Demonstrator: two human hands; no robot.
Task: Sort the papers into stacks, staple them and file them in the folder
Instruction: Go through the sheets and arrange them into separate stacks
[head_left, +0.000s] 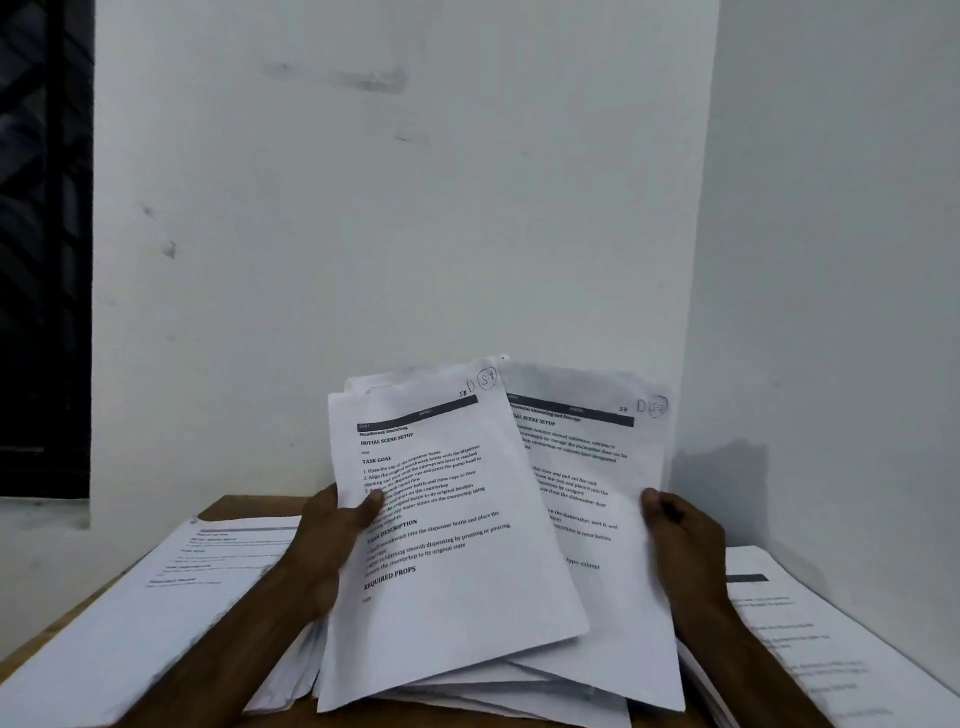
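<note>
The held papers (467, 571) stand fanned and tilted above the tabletop (228, 506), top edges before the white wall (415, 208), whose corner closes in to their right. The left hand (332, 535) pinches the front sheaf, thumb on its face. The right hand (680, 530) pinches the rear sheet (597, 493) by its right edge. To either side lie a left stack (156, 597) and a right stack (810, 649), and loose sheets (519, 691) lie beneath.

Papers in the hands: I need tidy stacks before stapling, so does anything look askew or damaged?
Yes. The front sheet in the left hand tilts across the back sheet in the right hand, and loose sheets under them poke out at mixed angles. No tears show.
</note>
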